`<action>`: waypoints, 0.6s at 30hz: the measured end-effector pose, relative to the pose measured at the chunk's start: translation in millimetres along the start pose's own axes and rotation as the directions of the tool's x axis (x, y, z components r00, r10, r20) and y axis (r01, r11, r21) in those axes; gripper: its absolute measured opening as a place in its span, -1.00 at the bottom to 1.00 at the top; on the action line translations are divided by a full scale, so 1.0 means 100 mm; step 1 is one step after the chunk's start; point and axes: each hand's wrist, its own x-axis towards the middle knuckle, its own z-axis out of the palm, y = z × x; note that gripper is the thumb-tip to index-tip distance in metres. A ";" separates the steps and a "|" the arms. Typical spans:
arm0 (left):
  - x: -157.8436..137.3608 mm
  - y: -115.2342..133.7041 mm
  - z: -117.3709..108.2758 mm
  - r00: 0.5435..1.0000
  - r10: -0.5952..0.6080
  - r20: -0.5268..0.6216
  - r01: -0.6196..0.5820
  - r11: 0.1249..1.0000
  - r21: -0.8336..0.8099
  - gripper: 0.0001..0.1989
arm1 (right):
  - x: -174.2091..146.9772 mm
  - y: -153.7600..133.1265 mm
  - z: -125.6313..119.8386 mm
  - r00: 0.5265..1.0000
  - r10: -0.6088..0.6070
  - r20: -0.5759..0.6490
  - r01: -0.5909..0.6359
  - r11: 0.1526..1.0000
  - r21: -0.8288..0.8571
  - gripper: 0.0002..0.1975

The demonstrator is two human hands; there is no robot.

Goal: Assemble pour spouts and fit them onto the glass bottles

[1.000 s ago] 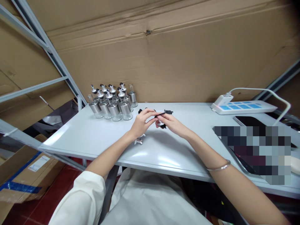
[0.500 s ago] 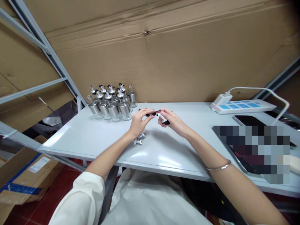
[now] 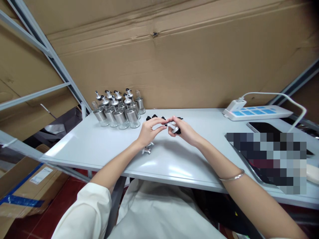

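My right hand (image 3: pixel 185 132) is closed around a silver bottle pourer (image 3: pixel 171 126) with a black stopper end (image 3: pixel 177 131), its spout pointing left. My left hand (image 3: pixel 146 133) pinches a small black cap (image 3: pixel 166 124) at the spout's tip, so the fingertips of both hands nearly meet. Under my left wrist lie silver pourer pieces (image 3: pixel 147 150), partly covered by the hand. Several small black parts (image 3: pixel 154 116) rest on the table just behind my left fingers. Another black part (image 3: pixel 180 118) shows behind my right hand.
Glass bottles with metal sleeves (image 3: pixel 121 118) stand grouped at the table's back left, most topped with pourers. A white power strip (image 3: pixel 261 113) with a plugged-in charger (image 3: pixel 235 105) lies at the back right, near a dark phone (image 3: pixel 261 127). Cardboard (image 3: pixel 186 66) walls the back.
The black cap, earlier held apart from the spout between both hands, now sits at the spout's tip. My left fingertips have moved slightly right and down, uncovering more black parts behind.
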 end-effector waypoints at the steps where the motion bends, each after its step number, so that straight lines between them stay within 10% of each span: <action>1: 0.00 0.00 0.00 1.000 -0.009 0.002 0.009 1.000 -0.014 -0.79 | 0.01 0.01 0.00 1.000 0.008 -0.005 -0.008 1.000 -0.004 -0.56; 18: 0.02 0.02 0.03 0.869 -0.443 0.222 0.492 0.715 -0.497 -0.66 | -0.02 -0.04 0.03 0.995 -0.042 -0.093 0.014 0.959 -0.283 -0.54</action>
